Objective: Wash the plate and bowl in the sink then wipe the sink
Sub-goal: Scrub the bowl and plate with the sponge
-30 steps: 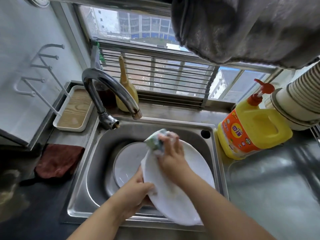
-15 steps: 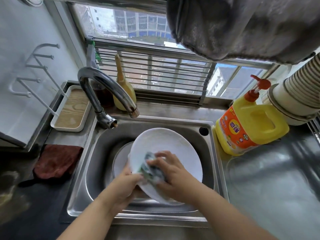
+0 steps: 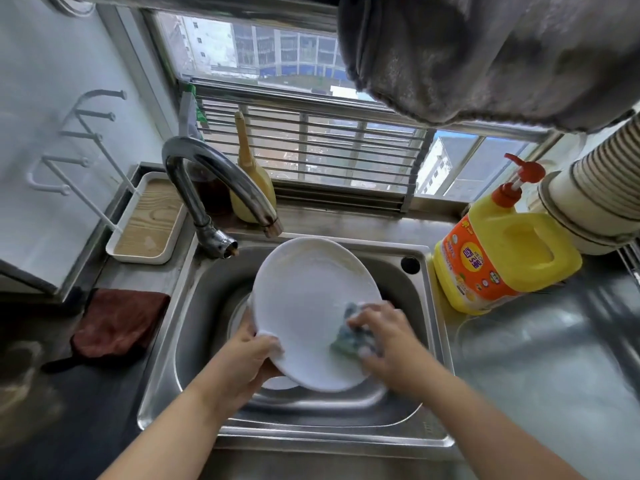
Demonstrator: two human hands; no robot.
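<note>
Plate (image 3: 304,306) held tilted over the sink (image 3: 429,344), below the tap (image 3: 214,188). Our left hand (image 3: 247,358) grips its lower-left rim, thumb on the face, fingers curled behind. Our right hand (image 3: 384,341) presses a sponge (image 3: 349,336) against the plate's lower right, fingers bent over it. Bowl (image 3: 240,311) sits in the basin under the plate, mostly hidden. Soap jug (image 3: 498,247) stands on the table right of the sink; brown cloth (image 3: 117,323) lies to the left.
</note>
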